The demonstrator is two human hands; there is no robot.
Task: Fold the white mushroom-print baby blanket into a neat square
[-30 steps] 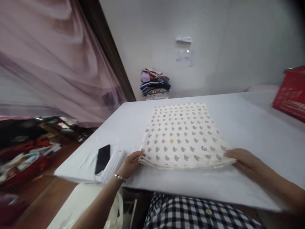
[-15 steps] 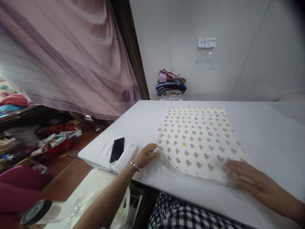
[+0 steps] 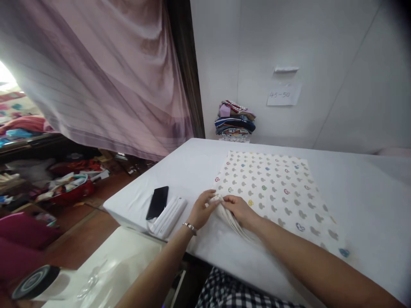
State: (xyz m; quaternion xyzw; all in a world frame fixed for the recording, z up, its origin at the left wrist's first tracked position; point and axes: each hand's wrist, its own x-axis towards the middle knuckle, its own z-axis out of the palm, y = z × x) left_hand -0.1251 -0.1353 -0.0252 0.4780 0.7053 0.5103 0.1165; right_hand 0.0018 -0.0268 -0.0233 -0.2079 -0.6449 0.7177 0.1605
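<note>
White table [image 3: 199,167], mushroom-patterned cream cloth [image 3: 272,184], layered edge

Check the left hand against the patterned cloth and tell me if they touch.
Touching. The head view shows the left hand gripping the near left corner of the patterned cloth between thumb and fingers.

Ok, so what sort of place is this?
Probably a small textile workroom, though it could be a home: there's a broad white table, a white cloth printed with grey mushroom shapes lying on it, and a stack of folded multicoloured fabrics beyond.
</note>
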